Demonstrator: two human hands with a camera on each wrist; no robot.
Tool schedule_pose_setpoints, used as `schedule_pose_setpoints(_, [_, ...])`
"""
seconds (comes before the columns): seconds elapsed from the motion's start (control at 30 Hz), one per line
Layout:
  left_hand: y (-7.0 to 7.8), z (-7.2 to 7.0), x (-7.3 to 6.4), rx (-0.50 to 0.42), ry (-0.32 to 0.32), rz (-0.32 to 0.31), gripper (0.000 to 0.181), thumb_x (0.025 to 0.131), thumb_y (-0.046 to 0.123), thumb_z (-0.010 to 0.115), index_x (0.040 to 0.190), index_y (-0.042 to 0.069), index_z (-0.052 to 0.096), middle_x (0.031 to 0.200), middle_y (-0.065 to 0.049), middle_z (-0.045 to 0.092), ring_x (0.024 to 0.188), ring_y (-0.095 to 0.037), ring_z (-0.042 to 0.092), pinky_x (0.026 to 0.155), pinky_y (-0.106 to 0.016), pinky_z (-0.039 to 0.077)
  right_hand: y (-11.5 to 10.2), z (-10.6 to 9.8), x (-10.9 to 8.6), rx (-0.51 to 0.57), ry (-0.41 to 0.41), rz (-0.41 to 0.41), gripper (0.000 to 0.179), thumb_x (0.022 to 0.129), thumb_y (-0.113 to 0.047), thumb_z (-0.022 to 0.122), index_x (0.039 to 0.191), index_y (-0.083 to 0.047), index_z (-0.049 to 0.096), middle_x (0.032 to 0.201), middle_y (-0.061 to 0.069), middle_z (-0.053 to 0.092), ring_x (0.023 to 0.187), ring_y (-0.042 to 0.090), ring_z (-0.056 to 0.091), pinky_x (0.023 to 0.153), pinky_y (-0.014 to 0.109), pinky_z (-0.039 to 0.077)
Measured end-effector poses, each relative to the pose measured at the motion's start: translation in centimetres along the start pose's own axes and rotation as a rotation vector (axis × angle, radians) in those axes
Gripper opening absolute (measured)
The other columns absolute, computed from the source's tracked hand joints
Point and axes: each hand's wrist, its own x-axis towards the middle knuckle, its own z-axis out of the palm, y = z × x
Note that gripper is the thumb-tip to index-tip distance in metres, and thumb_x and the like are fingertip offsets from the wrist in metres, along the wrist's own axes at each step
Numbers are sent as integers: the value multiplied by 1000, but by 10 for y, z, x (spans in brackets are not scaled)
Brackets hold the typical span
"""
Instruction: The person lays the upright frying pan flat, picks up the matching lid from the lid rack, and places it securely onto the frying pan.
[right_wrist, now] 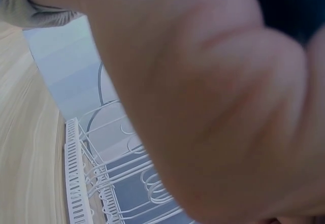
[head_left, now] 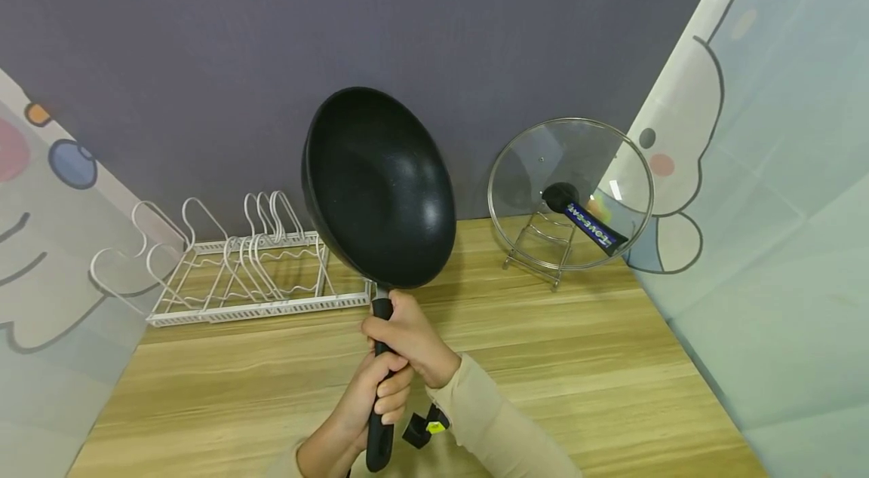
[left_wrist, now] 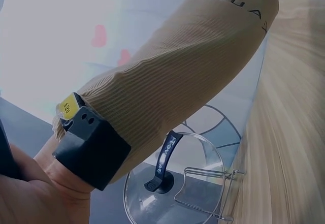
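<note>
A black wok (head_left: 380, 191) is held up over the table, its inside facing me and its long black handle (head_left: 379, 448) pointing down toward me. My right hand (head_left: 410, 335) grips the handle near the pan, thumb across the front. Just below, my left hand (head_left: 376, 391) wraps its fingers round the same handle. In the left wrist view, the sleeved right forearm (left_wrist: 172, 71) crosses the picture, a black wrist camera (left_wrist: 91, 148) strapped at its end. Blurred skin fills much of the right wrist view.
At the left on the wooden table (head_left: 271, 380) stands a white wire rack (head_left: 261, 308) with upright loops, partly behind the wok. To the right, a glass lid (head_left: 523, 169) with a black handle leans in a small metal stand (head_left: 532, 265). A grey wall (head_left: 543, 26) rises behind.
</note>
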Motion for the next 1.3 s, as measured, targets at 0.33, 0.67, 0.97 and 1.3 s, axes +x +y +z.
schedule_pose_setpoints(0.33, [-2,0,2,-12,-60,30,37,94,3,18,74,21,45,56,14,34,43,7,36,34,-21,10,-1,-2,-1,3,1,-10,8,76,-2,56,73,-8,51,57,2,52,45,10,49,45,20,43])
schedule_pose_setpoints(0.67, [-4,2,4,-61,-95,34,37,93,4,17,75,20,45,55,13,32,42,6,33,34,-22,8,-1,-4,-2,16,8,-4,9,77,-2,57,73,-8,52,57,4,53,45,10,50,44,20,44])
schedule_pose_setpoints(0.97, [-6,3,4,-126,-147,22,37,93,7,19,67,20,40,53,12,27,40,3,28,35,-18,10,-8,-4,-5,-79,43,30,8,78,-2,58,77,-6,51,58,2,54,47,11,51,48,23,45])
schedule_pose_setpoints(1.3, [-9,1,8,-153,-173,-15,36,94,11,24,62,20,38,51,11,25,39,3,27,35,-14,17,-8,-6,-8,-153,87,28,9,76,-5,59,78,-7,51,56,2,55,45,11,52,46,23,45])
